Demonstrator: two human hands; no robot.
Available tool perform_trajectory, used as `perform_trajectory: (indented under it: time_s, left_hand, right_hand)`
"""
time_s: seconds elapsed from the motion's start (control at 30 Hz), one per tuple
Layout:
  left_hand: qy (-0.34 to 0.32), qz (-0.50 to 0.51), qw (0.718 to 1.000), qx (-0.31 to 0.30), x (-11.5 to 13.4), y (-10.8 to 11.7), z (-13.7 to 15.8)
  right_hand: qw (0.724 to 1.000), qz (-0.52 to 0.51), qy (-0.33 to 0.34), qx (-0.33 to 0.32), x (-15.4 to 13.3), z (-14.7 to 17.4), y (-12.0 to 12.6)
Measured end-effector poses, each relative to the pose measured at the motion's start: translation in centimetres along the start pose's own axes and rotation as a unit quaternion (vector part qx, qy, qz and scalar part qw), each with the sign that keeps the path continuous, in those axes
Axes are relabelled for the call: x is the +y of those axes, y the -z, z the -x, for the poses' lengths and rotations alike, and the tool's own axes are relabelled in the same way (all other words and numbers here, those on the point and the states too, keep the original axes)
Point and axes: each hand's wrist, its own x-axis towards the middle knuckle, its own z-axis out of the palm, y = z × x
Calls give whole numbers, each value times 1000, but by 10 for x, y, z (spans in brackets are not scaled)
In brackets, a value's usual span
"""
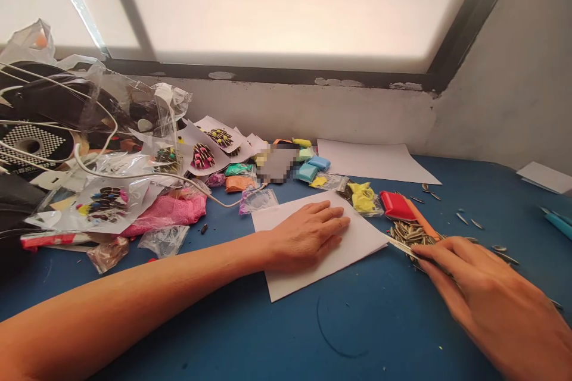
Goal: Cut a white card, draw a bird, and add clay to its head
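My left hand lies flat on a folded sheet of white paper, its fingers stretched out towards the right. At the right, my right hand is closed in a pinch on a thin pale strip, whose exact kind I cannot make out. The strip's tip points left, close to the paper's right corner. Just beyond those fingertips is a pile of striped sunflower seeds, partly hidden by the hand. A red packet of clay and an orange strip lie against the pile.
Several coloured clay packets, one yellow, lie behind the paper. Finished seed-and-clay pieces on paper, plastic bags and a white cable crowd the left. A larger white sheet lies by the wall. Loose seeds are scattered right.
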Motion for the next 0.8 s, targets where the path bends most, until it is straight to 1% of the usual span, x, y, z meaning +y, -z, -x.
perform_trajectory:
  time_s: [0.17,0.27,0.33,0.5,0.67,0.8]
  left_hand:
    - [6,-1,1000,-4,0,-1,-1]
    - [11,-9,1000,-4,0,-1,-1]
    - [14,-10,1000,-6,-1,-1,-1]
    - [32,-7,999,-14,-3,-1,-2]
    - [58,-20,998,9,-4,-1,-8]
    - [68,-40,997,5,-4,2,-11]
  right_hand:
    - [999,-43,-20,-9,-5,-2,-1]
    - [997,-74,-16,-21,-15,0,-4]
    - [996,-91,-13,-18,-23,1,-6]
    - [992,-124,15,-24,-38,0,-6]
    - [987,-148,39,-45,-42,-9,-4]
    - [984,-166,53,-47,-44,-15,-6]
